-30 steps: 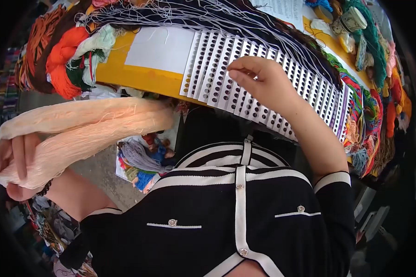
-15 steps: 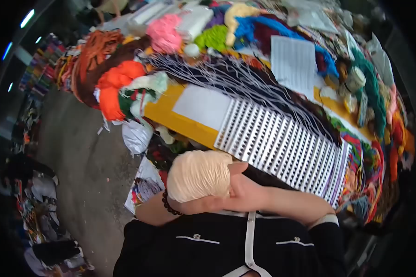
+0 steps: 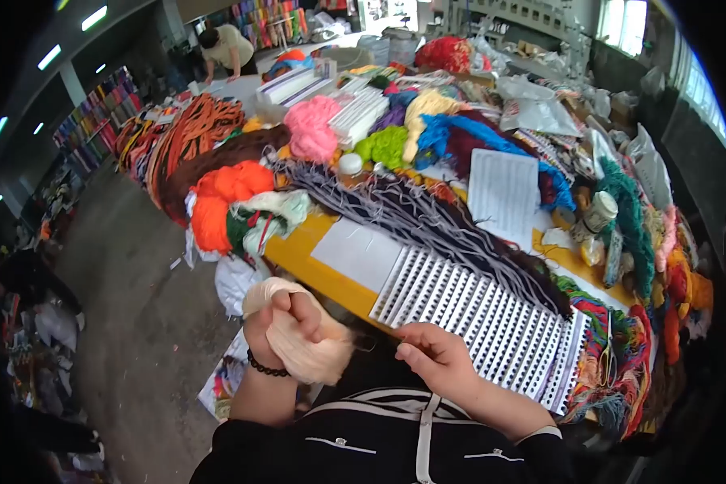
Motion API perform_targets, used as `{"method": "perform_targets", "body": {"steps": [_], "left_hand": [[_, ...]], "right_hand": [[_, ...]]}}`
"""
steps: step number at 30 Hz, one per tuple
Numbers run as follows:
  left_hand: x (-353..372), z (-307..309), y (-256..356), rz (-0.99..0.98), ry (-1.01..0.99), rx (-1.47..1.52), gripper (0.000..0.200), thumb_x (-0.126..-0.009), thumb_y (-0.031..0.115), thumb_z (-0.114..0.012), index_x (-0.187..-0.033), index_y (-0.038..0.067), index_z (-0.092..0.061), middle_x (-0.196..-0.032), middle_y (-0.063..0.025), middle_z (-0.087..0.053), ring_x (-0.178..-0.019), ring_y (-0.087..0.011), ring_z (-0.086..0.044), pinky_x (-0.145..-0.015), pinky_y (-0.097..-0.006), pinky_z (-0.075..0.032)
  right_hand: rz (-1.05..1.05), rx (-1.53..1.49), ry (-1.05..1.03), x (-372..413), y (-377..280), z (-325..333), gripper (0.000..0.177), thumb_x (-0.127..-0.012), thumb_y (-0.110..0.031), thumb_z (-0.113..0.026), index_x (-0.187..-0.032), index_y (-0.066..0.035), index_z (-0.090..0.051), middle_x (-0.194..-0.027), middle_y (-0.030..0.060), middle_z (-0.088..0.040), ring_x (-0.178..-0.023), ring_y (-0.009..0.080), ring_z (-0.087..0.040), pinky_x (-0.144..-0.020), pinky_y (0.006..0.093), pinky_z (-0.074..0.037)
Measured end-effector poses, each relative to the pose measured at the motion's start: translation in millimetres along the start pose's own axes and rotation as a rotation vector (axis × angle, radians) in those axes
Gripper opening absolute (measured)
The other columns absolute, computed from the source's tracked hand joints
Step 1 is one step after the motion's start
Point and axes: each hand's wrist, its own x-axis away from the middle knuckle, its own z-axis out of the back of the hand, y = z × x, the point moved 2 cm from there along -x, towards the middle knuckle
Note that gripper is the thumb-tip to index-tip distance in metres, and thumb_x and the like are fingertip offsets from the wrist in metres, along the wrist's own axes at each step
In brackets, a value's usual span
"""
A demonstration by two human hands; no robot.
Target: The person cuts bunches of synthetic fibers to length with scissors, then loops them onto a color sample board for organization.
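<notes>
My left hand (image 3: 286,327) is wrapped round a pale cream yarn bundle (image 3: 305,347), in front of my body below the table's near edge. To its right, my right hand (image 3: 436,355) is closed, thumb and forefinger together; what it pinches, if anything, is too small to make out. The two hands are apart. Just beyond my right hand lies a white card with rows of dark holes (image 3: 460,306), and left of it a blank white sheet (image 3: 357,253) rests on the yellow tabletop (image 3: 298,252).
Orange yarn (image 3: 224,202), pink yarn (image 3: 313,127) and dark and grey strands (image 3: 427,222) cover the table. A printed sheet (image 3: 502,194) and a jar (image 3: 599,211) are at the right. Far back, a person (image 3: 227,48) leans over a surface.
My right hand has come away from the yarn bundle and moved right. The bundle, in my left hand, has tilted. The view has risen, showing more of the room.
</notes>
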Motion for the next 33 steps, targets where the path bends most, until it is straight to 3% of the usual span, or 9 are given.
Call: {"method": "perform_targets", "body": {"steps": [5, 7, 10, 15, 23, 24, 26, 29, 33], "left_hand": [[-19, 6, -39, 0.150, -0.070, -1.291, 0.020, -0.088, 0.017, -0.053, -0.096, 0.004, -0.066, -0.086, -0.0071, -0.065, -0.082, -0.0136, -0.060, -0.081, -0.0288, -0.045], [-13, 24, -62, 0.255, -0.013, -1.361, 0.017, -0.084, 0.012, -0.057, -0.090, -0.001, -0.066, -0.084, -0.0068, -0.065, -0.071, -0.0116, -0.060, -0.075, -0.0247, -0.045], [-17, 21, -82, 0.411, 0.228, -0.885, 0.022, -0.082, 0.002, -0.055, -0.102, -0.005, -0.062, -0.076, -0.0071, -0.065, -0.073, -0.0114, -0.062, -0.070, -0.0216, -0.047], [-32, 35, -101, 0.383, -0.050, -1.204, 0.045, -0.081, 0.002, -0.059, -0.124, 0.000, -0.048, -0.104, -0.0084, -0.062, -0.090, -0.0140, -0.061, -0.077, -0.0243, -0.049], [-35, 46, -111, 0.215, -0.215, -1.487, 0.044, -0.084, 0.005, -0.058, -0.126, 0.002, -0.046, -0.109, -0.0083, -0.060, -0.093, -0.0145, -0.060, -0.082, -0.0253, -0.047], [-25, 55, -114, 0.580, 0.090, -0.962, 0.044, -0.085, 0.007, -0.059, -0.127, 0.002, -0.046, -0.107, -0.0074, -0.059, -0.092, -0.0127, -0.059, -0.082, -0.0257, -0.047], [-32, 48, -106, 0.528, -0.054, -1.188, 0.052, -0.087, 0.003, -0.054, -0.135, 0.001, -0.035, -0.101, -0.0045, -0.059, -0.084, -0.0084, -0.057, -0.074, -0.0234, -0.048], [-30, 41, -110, 0.622, 0.196, -0.938, 0.044, -0.087, 0.005, -0.053, -0.130, -0.001, -0.042, -0.105, -0.0064, -0.058, -0.078, -0.0095, -0.058, -0.070, -0.0223, -0.050], [-27, 30, -114, 0.605, 0.192, -0.848, 0.045, -0.086, 0.002, -0.052, -0.130, -0.002, -0.041, -0.107, -0.0081, -0.058, -0.077, -0.0104, -0.059, -0.069, -0.0229, -0.051]], "right_hand": [[0.206, 0.014, 0.184, -4, -12, 15, 0.017, -0.095, -0.011, -0.035, -0.098, -0.002, -0.049, -0.092, 0.0063, -0.057, -0.077, 0.0113, -0.052, -0.070, 0.0251, -0.045], [0.182, 0.018, 0.290, -6, -6, 24, 0.017, -0.095, -0.014, -0.038, -0.097, -0.002, -0.049, -0.092, 0.0082, -0.058, -0.080, 0.0127, -0.053, -0.071, 0.0262, -0.045], [0.237, 0.221, 0.307, -16, 5, 38, 0.027, -0.093, -0.018, -0.045, -0.083, 0.002, -0.059, -0.090, 0.0126, -0.060, -0.080, 0.0214, -0.058, -0.074, 0.0314, -0.045], [0.185, 0.313, 0.203, -25, 1, 37, 0.023, -0.091, -0.017, -0.051, -0.089, 0.003, -0.061, -0.087, 0.0122, -0.060, -0.076, 0.0212, -0.059, -0.069, 0.0302, -0.047], [-0.045, -0.032, 0.216, -22, 26, 47, 0.011, -0.089, -0.007, -0.055, -0.082, 0.001, -0.059, -0.071, 0.0053, -0.056, -0.061, 0.0110, -0.056, -0.057, 0.0237, -0.045], [-0.027, 0.141, 0.224, -23, 17, 49, 0.009, -0.087, -0.007, -0.058, -0.082, 0.000, -0.061, -0.075, 0.0063, -0.060, -0.072, 0.0143, -0.058, -0.068, 0.0273, -0.046], [0.023, 0.213, 0.316, -20, 13, 49, 0.008, -0.086, -0.008, -0.059, -0.084, 0.000, -0.061, -0.081, 0.0067, -0.063, -0.078, 0.0155, -0.058, -0.072, 0.0274, -0.046], [-0.031, -0.075, 0.243, -18, 16, 48, 0.010, -0.088, -0.005, -0.056, -0.087, 0.002, -0.061, -0.093, 0.0091, -0.063, -0.079, 0.0111, -0.057, -0.071, 0.0239, -0.047], [-0.131, -0.231, 0.230, -15, 22, 41, 0.012, -0.088, -0.008, -0.057, -0.087, 0.003, -0.062, -0.077, 0.0044, -0.058, -0.067, 0.0083, -0.055, -0.060, 0.0217, -0.045]]}}
